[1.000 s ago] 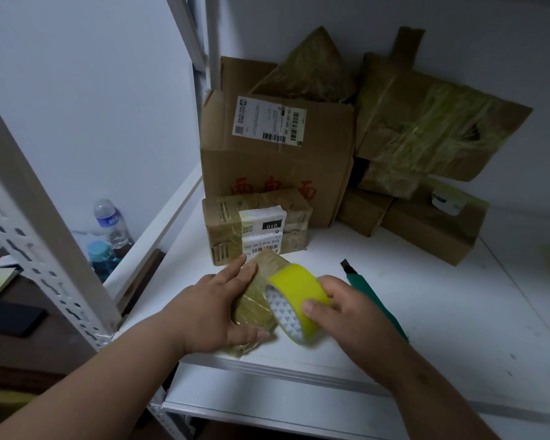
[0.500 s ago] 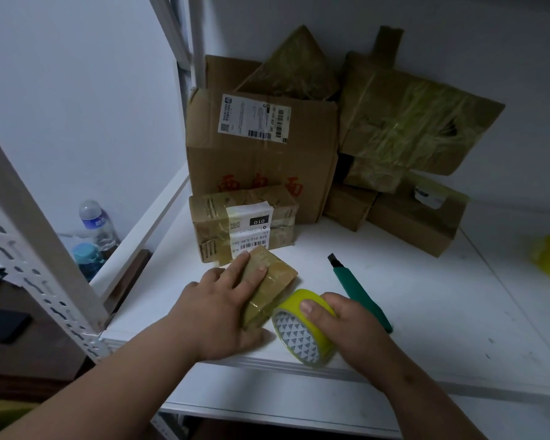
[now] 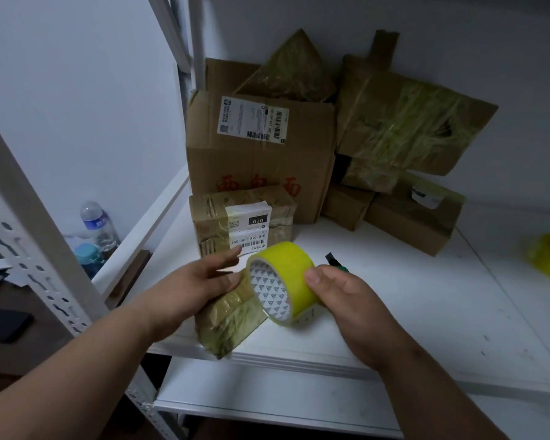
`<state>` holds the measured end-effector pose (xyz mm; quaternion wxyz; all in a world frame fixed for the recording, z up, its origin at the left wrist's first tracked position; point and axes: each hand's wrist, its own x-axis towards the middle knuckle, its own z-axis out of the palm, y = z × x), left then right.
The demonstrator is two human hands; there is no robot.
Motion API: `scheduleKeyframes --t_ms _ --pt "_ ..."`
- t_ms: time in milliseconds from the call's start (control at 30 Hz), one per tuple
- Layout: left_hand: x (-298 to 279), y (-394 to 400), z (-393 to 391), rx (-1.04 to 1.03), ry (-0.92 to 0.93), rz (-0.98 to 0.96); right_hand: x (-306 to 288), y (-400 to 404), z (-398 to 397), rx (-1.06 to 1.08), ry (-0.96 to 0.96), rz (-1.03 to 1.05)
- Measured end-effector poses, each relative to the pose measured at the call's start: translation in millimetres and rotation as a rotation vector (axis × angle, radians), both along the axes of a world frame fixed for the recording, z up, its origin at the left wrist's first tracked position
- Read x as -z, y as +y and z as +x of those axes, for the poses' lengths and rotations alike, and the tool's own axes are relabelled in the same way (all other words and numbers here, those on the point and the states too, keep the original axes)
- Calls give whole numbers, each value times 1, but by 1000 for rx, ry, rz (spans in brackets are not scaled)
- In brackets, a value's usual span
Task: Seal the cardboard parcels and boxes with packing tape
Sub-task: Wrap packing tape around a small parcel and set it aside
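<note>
Tape roll (image 3: 281, 282), light and stiff-cored: we pinch its rim with our right hand (image 3: 346, 308). Left hand (image 3: 197, 282), fingers spread, steadies the small, slippery parcel (image 3: 232, 325) touching the roll.

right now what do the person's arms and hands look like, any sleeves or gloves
Both forearms are bare as far as the frame shows, with no sleeve in view. The left hand and right hand wear no gloves. No rings, watch or wristband show. The visible nails on the fingers are short and unpainted.
</note>
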<state>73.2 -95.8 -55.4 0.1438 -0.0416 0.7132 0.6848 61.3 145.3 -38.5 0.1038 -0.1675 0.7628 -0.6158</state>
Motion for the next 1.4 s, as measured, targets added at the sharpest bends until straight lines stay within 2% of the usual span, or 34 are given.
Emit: scheduleKeyframes --t_ms 133,200,333,400,567,667,767,833,900,967,1033,1067,1133,1200,1300,1400 --pt "-17 13 9 215 272 -543 -4 -12 0 18 37 37" --pt "-15 14 10 238 346 -691 -6 -14 2 -5 32 58" --pt "-12 8 9 264 325 -646 -8 -9 9 8 50 83" --pt "-9 5 7 255 288 -622 -3 -4 15 82 46 86" --pt "-13 -6 4 71 112 -436 34 9 32 192 -60 220" --pt "-11 -10 4 2 60 -242 34 9 37 182 -61 154" --pt "-5 -16 6 -77 3 -70 27 8 37 129 -82 -5" --pt "0 -18 7 -119 -9 -31 23 7 35 70 -137 -63" --pt "5 -18 7 -152 30 -144 24 2 33 32 -151 -40" --pt "10 -19 5 -116 226 -526 22 -6 32 29 -152 -4" --pt "11 -19 2 23 451 -958 21 -12 29 63 -103 62" --pt "12 -17 1 114 478 -1075 19 -14 27 84 -63 112" --pt "16 -16 0 245 405 -1127 18 -17 22 93 -24 185" --pt "22 -16 1 291 332 -1101 18 -20 20 62 -51 218" --pt "22 -17 6 351 211 -1169 17 -21 19 35 -67 242" --pt "17 -13 10 389 199 -1214 16 -20 19 40 -37 311"
